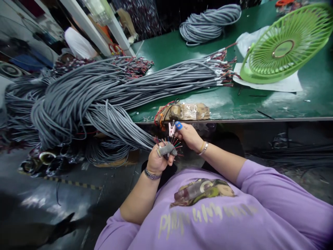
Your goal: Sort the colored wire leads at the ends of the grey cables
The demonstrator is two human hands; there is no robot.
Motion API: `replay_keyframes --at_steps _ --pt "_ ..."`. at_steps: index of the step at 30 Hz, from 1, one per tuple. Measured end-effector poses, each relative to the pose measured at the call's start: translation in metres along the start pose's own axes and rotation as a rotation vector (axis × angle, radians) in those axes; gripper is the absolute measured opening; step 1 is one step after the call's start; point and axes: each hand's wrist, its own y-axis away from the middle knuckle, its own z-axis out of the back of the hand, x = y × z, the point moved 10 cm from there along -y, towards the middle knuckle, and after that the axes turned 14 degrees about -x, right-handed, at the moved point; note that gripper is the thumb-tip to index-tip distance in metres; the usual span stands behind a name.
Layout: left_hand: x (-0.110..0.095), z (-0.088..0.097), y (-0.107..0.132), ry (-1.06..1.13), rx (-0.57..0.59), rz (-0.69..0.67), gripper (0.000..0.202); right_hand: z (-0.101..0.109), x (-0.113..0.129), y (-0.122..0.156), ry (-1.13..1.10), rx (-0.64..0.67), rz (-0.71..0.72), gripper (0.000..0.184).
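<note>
My left hand [156, 162] is wrapped round the end of a bundle of grey cables [137, 133]. Grey wrapping covers a finger or the thumb of that hand. Thin coloured wires [177, 143], red, green and dark, fan out from the cable ends. My right hand [191, 135], with a blue cover [178, 125] on the thumb, is pinched just above these wires. Right at its fingertips is a pale pink clip [172, 129]. Whether the fingers hold the clip or a wire is too small to tell.
A wooden block [200, 111] with a small device and wires lies at the edge of the green table [234, 107]. Grey cables are heaped [67, 93] on the left. A coil [208, 24] and a green fan [286, 48] stand further back.
</note>
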Motion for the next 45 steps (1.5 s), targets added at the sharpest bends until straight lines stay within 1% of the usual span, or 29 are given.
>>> replay_keyframes --at_steps 1,4,6,9,13,17,21,23,25,27,29,31,35,37,41,43,45 --pt "0.0 -0.001 -0.001 0.007 -0.002 -0.001 0.034 -0.003 -0.004 0.0 -0.038 0.009 -0.044 0.052" --pt "0.001 -0.002 -0.003 0.013 -0.021 0.003 0.033 -0.02 -0.018 0.005 -0.187 0.097 -0.255 0.055" --pt "0.003 -0.003 -0.004 0.011 -0.03 0.007 0.033 -0.024 -0.021 0.006 -0.264 0.093 -0.329 0.052" --pt "0.006 -0.003 -0.007 0.003 -0.034 0.012 0.034 -0.024 -0.02 0.004 -0.332 0.038 -0.344 0.048" --pt "0.01 -0.002 -0.01 -0.025 -0.06 0.019 0.035 -0.026 -0.022 0.005 -0.349 0.031 -0.365 0.049" --pt "0.008 -0.001 -0.008 -0.035 -0.085 0.002 0.036 -0.027 -0.027 0.009 -0.36 0.07 -0.43 0.054" --pt "0.006 0.0 0.001 -0.046 -0.107 -0.017 0.037 -0.029 -0.028 0.016 -0.335 0.164 -0.489 0.059" --pt "0.005 0.001 0.006 -0.057 -0.121 -0.04 0.036 -0.03 -0.026 0.019 -0.33 0.21 -0.497 0.056" --pt "0.003 0.004 0.009 -0.055 -0.141 -0.077 0.034 -0.028 -0.023 0.02 -0.322 0.214 -0.475 0.048" --pt "0.0 0.007 0.01 -0.037 -0.163 -0.112 0.033 -0.024 -0.02 0.017 -0.303 0.183 -0.408 0.038" --pt "-0.002 0.008 0.009 -0.016 -0.173 -0.126 0.032 -0.02 -0.017 0.013 -0.282 0.149 -0.324 0.032" --pt "-0.003 0.008 0.006 -0.001 -0.17 -0.122 0.032 -0.018 -0.016 0.011 -0.268 0.132 -0.266 0.033" --pt "-0.005 0.006 0.001 0.004 -0.173 -0.111 0.032 -0.015 -0.018 0.004 -0.234 0.092 -0.201 0.046" --pt "-0.004 0.007 -0.002 0.003 -0.181 -0.099 0.032 -0.017 -0.022 0.002 -0.235 0.1 -0.221 0.049" --pt "0.0 0.009 -0.006 0.007 -0.19 -0.076 0.032 -0.027 -0.03 0.002 -0.328 0.147 -0.351 0.05" --pt "0.002 0.01 -0.007 0.009 -0.189 -0.068 0.031 -0.029 -0.031 0.002 -0.365 0.124 -0.382 0.049" --pt "0.004 0.01 -0.008 0.01 -0.187 -0.062 0.031 -0.028 -0.029 0.001 -0.376 0.077 -0.375 0.049"
